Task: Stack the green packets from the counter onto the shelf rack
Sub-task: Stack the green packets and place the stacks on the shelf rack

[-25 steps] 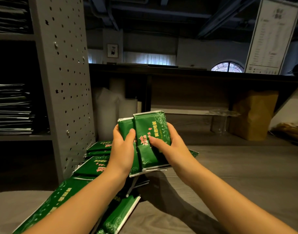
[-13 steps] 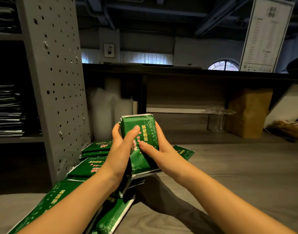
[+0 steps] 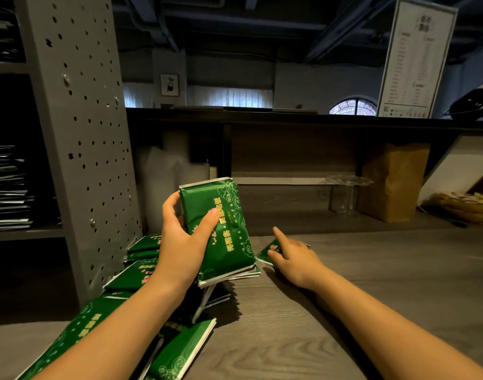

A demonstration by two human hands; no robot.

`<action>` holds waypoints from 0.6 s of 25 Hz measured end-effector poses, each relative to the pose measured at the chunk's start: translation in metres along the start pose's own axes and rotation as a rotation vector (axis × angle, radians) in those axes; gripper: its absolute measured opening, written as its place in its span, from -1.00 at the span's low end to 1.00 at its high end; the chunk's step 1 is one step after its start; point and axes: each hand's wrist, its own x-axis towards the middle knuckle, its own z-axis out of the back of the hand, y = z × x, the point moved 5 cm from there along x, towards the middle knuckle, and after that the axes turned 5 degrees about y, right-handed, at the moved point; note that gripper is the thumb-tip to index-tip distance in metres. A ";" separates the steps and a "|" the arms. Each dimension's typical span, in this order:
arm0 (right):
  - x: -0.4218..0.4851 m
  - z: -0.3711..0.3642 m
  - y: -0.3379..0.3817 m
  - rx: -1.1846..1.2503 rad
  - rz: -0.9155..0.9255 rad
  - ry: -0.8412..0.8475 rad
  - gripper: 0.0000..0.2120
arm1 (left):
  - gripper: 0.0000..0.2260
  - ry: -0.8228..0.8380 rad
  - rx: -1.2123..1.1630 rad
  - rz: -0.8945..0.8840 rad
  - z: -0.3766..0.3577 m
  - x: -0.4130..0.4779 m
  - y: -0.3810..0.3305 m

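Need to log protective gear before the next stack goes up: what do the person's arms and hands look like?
Both arms are bare as far as the frame shows, with no sleeves or cuffs in view. The left hand and right hand wear no gloves, and no ring, watch or wristband is visible.

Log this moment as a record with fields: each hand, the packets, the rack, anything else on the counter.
left hand: grips the held stack of green packets, upright above the counter
right hand: rests on a single packet lying flat on the counter; grip unclear
loose packets: heaped on the counter against the rack's side
shelf rack: left of the counter, flat dark stacks on its shelves
other: brown paper bag standing at the back
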 end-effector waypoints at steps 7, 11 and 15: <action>-0.002 0.005 0.004 0.073 0.024 0.092 -0.67 | -0.53 -0.016 -0.015 -0.005 0.000 -0.002 -0.001; -0.010 0.022 -0.002 0.123 0.027 0.037 -0.80 | -0.52 0.006 -0.013 0.014 -0.001 -0.002 0.001; -0.011 0.017 -0.011 -0.081 -0.143 0.095 -0.45 | -0.53 0.019 -0.015 0.014 -0.002 -0.001 0.002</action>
